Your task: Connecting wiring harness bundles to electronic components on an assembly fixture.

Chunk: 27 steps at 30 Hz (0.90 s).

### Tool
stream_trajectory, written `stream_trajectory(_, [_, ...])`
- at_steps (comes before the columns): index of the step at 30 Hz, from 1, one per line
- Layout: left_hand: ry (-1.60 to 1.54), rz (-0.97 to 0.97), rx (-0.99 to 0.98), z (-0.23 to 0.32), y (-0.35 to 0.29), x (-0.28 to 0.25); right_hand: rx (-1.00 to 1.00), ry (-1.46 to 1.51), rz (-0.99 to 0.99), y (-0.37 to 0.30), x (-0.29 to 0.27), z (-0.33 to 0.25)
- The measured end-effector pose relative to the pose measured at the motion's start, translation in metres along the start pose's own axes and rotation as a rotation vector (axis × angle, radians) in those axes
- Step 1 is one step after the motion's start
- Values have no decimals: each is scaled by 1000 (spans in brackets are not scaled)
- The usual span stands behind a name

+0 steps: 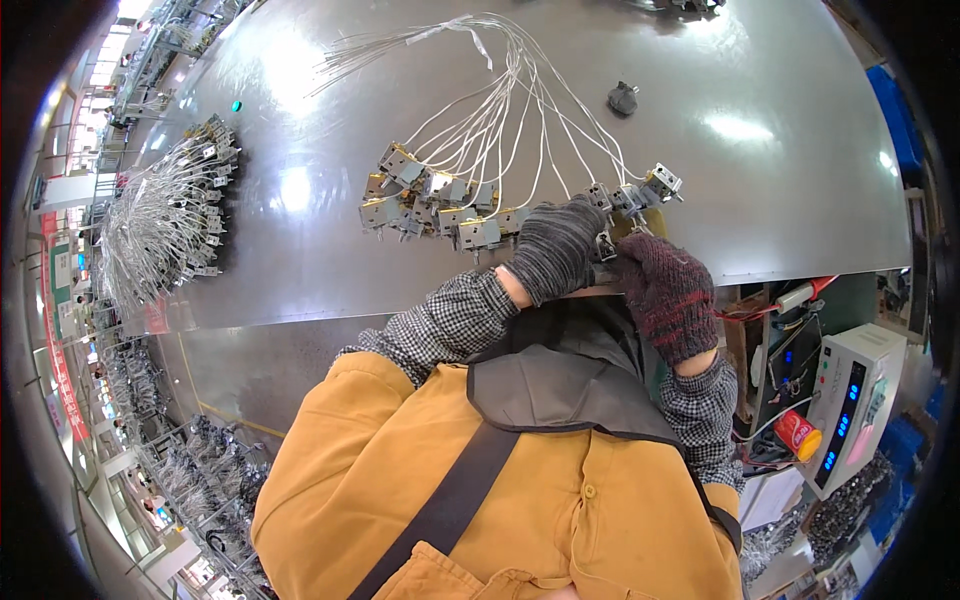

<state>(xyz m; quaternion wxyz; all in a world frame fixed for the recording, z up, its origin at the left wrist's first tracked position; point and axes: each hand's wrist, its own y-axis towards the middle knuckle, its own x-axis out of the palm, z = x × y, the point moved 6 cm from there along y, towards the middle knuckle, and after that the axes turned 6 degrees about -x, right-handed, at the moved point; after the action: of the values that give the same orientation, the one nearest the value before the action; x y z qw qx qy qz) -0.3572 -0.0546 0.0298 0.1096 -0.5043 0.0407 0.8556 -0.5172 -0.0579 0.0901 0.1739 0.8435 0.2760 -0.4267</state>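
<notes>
Nearest: the wearer's yellow-orange jacket (520,500) with a dark strap across it; checked sleeves lead up to both hands at the near edge of the table.

Left hand (556,250), grey striped glove: fingers curled narrow, holding a small metal unit (605,245) at their right side. Right hand (668,295), dark glove with red streaks: curled in, fingertips gathered just beside the same unit; cannot tell whether anything is pinched, glove hides it. A yellowish pad (655,225) shows just beyond the right hand.

Right, near, off the table: a pale instrument box (850,410) with blue lit digits; beside it a red container (797,435) with a yellow lid.

Just beyond the hands, more metal units: a few (662,183) to the right, a larger cluster (420,200) to the left. White wires (515,95) run from them to the far side, bunched there and trailing left.

Well left on the grey metal table (320,270): a big wired bundle (165,225) of similar units. Farther: a dark round piece (622,98) right of the wires, a small teal disc (237,105) at left.
</notes>
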Motion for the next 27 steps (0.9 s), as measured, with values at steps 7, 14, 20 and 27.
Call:
stream_trajectory(7, [-3,-3,-46,-2,1,1,-74,51,64,-4,-3,0])
stream_trajectory(14, [20,17,8,1,2,0,9,60,37,-3,0,4])
stream_trajectory(20, [-277,-59,-79,-7,-2,-2,12,168,59,-5,1,6])
stream_trajectory(27, [118,149,-293,-40,-35,-35,99,569,-5,-12,20,4])
